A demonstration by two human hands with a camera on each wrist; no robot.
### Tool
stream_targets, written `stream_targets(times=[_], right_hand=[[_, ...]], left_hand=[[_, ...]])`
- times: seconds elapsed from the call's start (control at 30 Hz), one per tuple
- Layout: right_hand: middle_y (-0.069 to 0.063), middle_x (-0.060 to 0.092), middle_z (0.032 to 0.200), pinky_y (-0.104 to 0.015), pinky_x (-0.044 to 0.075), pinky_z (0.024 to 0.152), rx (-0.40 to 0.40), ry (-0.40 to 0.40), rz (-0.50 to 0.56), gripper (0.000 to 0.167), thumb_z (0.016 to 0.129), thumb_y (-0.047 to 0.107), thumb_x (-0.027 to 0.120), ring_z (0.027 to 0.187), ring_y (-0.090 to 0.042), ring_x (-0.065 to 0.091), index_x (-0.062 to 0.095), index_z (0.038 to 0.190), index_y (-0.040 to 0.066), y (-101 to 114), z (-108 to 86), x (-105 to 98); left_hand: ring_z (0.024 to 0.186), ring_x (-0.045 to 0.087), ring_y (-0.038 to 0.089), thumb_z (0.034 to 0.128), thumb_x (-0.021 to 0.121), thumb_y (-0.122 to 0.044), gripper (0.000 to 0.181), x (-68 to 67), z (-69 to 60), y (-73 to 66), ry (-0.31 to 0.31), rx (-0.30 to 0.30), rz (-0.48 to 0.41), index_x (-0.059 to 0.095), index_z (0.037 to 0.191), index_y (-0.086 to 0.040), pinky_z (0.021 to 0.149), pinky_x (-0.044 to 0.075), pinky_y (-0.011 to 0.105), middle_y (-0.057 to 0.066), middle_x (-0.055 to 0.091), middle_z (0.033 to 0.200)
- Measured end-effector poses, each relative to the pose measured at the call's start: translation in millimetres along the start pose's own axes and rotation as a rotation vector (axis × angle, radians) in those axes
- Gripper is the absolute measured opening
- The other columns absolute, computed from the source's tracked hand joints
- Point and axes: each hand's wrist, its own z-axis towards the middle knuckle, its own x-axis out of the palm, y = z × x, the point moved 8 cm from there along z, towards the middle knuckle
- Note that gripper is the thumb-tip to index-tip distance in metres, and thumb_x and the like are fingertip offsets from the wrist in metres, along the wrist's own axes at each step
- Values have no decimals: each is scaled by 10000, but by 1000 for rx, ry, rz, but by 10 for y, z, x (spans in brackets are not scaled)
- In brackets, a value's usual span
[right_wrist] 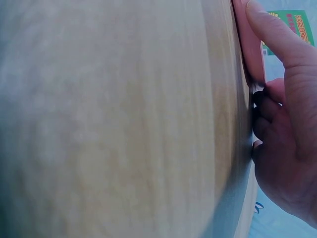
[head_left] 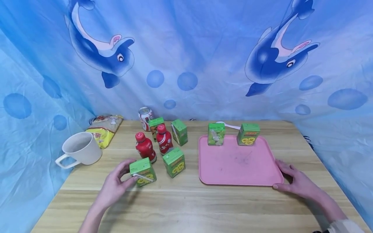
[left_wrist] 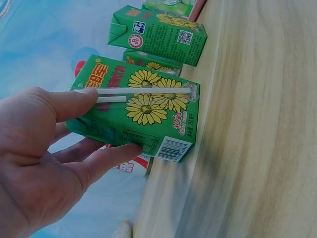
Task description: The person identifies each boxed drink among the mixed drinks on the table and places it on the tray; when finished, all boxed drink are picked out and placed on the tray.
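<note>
My left hand (head_left: 118,184) holds a green drink carton (head_left: 143,172) with a white straw at its front, near the left front of the group. In the left wrist view, the thumb of that hand (left_wrist: 44,153) lies on the front of the carton (left_wrist: 143,106) and the fingers on its side. My right hand (head_left: 300,183) grips the right front corner of the pink tray (head_left: 242,163); the right wrist view shows the thumb of this hand (right_wrist: 292,109) over the tray rim (right_wrist: 251,47). Two green cartons (head_left: 216,134) (head_left: 248,134) stand at the tray's back.
Two red bottles (head_left: 145,147) (head_left: 164,139), a can (head_left: 145,118) and several green cartons (head_left: 174,162) stand left of the tray. A white mug (head_left: 83,149) and a yellow snack bag (head_left: 105,129) are at the far left. A white spoon (head_left: 231,126) lies behind the tray.
</note>
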Motion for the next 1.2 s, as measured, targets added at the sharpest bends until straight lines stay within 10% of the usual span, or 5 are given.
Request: stream_targets(times=[1.2], right_hand=[[-361,382,1463,-151,12,1141,57,30,-1,951,778,351,852,1283,-634,325,379,1490,-67,-40,2,12]], left_hand=[[989,626,79,774,754,149,527,-64,-53,-58,-86,-33,36,603,1260,10,751,584,252,168,684,1095]])
